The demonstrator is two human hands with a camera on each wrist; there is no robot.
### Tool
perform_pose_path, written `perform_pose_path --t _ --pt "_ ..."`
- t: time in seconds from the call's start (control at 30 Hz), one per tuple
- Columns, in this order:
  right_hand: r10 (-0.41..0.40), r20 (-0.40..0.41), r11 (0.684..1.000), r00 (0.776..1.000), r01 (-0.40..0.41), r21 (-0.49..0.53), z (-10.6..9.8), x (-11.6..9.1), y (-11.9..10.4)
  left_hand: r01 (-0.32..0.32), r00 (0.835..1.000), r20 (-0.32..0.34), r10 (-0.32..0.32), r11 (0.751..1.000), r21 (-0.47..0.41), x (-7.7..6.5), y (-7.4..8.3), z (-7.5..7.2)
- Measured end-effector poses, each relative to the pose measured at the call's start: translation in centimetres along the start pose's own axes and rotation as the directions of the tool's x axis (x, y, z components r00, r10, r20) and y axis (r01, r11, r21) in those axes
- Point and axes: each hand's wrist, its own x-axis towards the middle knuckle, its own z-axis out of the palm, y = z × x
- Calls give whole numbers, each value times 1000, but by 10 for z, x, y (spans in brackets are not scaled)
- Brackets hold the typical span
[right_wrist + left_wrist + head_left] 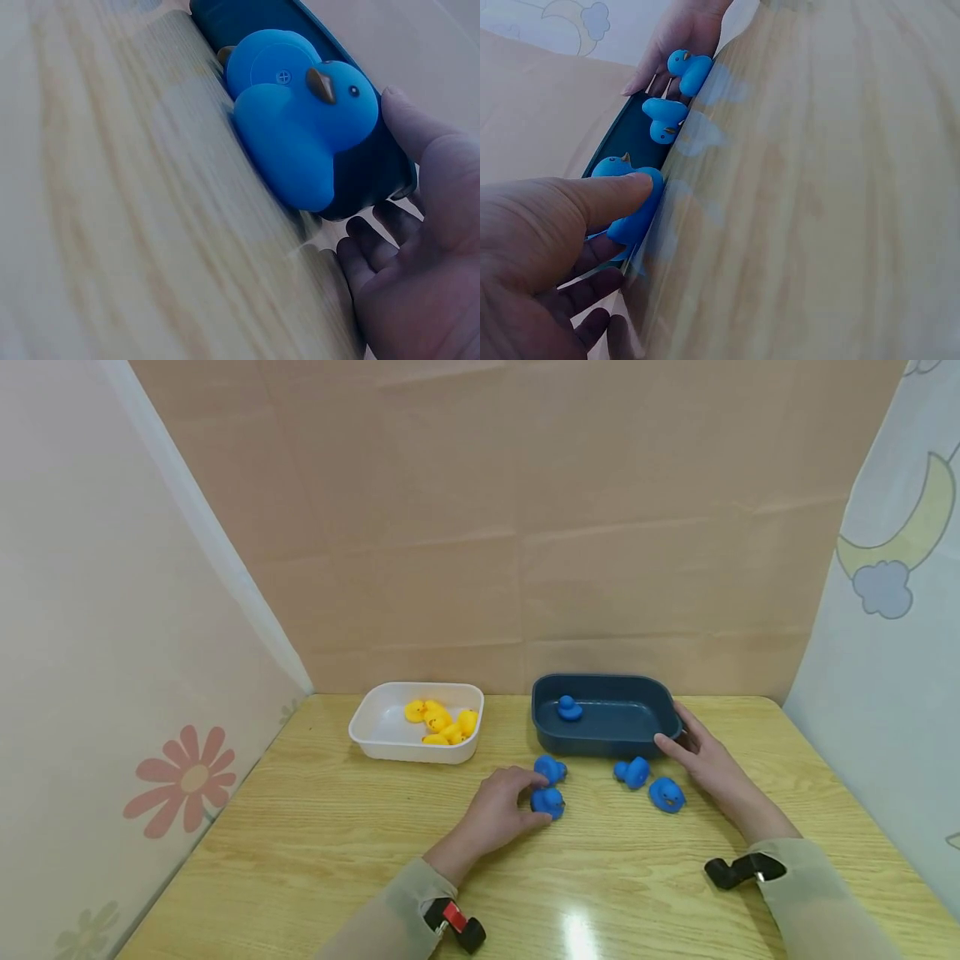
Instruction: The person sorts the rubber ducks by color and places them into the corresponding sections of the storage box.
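My left hand (498, 814) pinches a blue rubber duck (548, 804) on the wooden table, thumb on its near side and fingers at its far side. Another blue duck (551, 768) sits just beyond, close to the fingertips. In the left wrist view, the thumb lies across the held duck (641, 202). At the right end of the dark blue tray (600, 748), my right hand (708, 764) grips the corner, thumb at the front and fingers along the side. One blue duck (569, 708) is inside that tray.
In front of the dark tray lie a tipped blue duck (632, 772) and another blue duck (667, 795). To the left, a white tray (412, 752) contains several yellow ducks (437, 718). A brown paper-like backdrop (517, 527) rises behind both trays.
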Motion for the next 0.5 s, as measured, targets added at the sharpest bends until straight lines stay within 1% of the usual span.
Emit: perform_pose_path --t 0.23,0.5 --pt "1 -2 1000 1000 -1 -7 0 0 0 -11 1000 17 10 999 42 1 2 1" --pt "0 -3 1000 1000 0 -5 0 1 0 16 1000 16 -17 1000 15 -1 5 -4"
